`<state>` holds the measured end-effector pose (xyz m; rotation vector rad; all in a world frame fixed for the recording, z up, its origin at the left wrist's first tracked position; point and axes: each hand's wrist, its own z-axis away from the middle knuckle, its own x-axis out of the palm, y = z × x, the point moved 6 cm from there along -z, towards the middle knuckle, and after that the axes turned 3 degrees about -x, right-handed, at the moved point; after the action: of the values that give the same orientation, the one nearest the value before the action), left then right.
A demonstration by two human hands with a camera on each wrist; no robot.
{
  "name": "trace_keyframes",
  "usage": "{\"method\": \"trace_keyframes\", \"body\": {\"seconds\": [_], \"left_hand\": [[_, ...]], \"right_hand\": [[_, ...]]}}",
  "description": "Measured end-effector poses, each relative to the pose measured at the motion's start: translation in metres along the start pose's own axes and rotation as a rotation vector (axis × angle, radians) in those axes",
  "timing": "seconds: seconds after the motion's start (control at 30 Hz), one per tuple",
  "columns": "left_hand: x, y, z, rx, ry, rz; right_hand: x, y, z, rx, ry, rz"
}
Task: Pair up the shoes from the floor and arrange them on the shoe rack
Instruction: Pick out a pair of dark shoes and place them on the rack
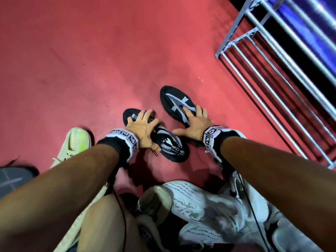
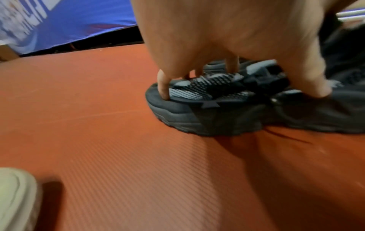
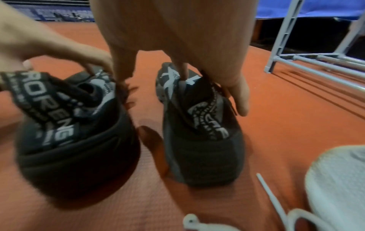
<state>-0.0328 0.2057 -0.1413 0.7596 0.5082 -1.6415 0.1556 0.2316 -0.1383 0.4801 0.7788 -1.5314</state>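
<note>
Two black sneakers with grey-white patterns stand side by side on the red floor. My left hand [image 1: 145,120] grips the left black shoe [image 1: 172,148] across its laces. In the left wrist view its fingers [image 2: 164,89] press on the shoe's [image 2: 197,115] front and the thumb on its side. My right hand [image 1: 192,117] rests on the right black shoe [image 1: 174,99], fingers spread. In the right wrist view the thumb hangs apart from that shoe [image 3: 203,148], beside the left shoe [image 3: 79,148]. The grey metal shoe rack [image 1: 272,79] stands to the right with bare bars.
A cream shoe with a neon-yellow sole [image 1: 76,144] lies to the left, and a dark grey shoe [image 1: 12,177] at the left edge. Several white shoes [image 1: 200,202] are heaped near my knee [image 1: 101,224]. Behind the rack [image 3: 316,62] hangs a blue banner.
</note>
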Motion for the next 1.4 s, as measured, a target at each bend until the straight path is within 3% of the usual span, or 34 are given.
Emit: {"method": "trace_keyframes", "body": {"seconds": [0.2, 0.37, 0.53, 0.7, 0.9, 1.13, 1.4], "left_hand": [[-0.031, -0.025, -0.004, 0.044, 0.076, 0.220], [-0.041, -0.039, -0.012, -0.007, 0.115, 0.217], [-0.034, -0.042, -0.009, 0.002, 0.133, 0.148], [-0.028, -0.036, -0.016, -0.038, 0.110, 0.113], [-0.042, -0.033, -0.020, -0.164, 0.177, 0.185], [-0.061, -0.018, -0.039, -0.087, 0.231, 0.198], [-0.052, -0.011, -0.068, -0.078, 0.167, 0.238]], "right_hand": [[0.024, -0.024, 0.021, -0.054, -0.095, 0.094], [0.048, -0.046, 0.028, -0.188, -0.140, 0.168], [0.054, -0.051, 0.030, -0.192, -0.095, 0.323], [0.041, -0.050, 0.019, -0.185, -0.131, 0.443], [-0.002, -0.025, -0.003, -0.238, -0.010, 0.620], [-0.054, 0.020, -0.018, -0.087, 0.106, 0.393], [-0.023, 0.010, -0.009, -0.174, 0.046, 0.222]]}}
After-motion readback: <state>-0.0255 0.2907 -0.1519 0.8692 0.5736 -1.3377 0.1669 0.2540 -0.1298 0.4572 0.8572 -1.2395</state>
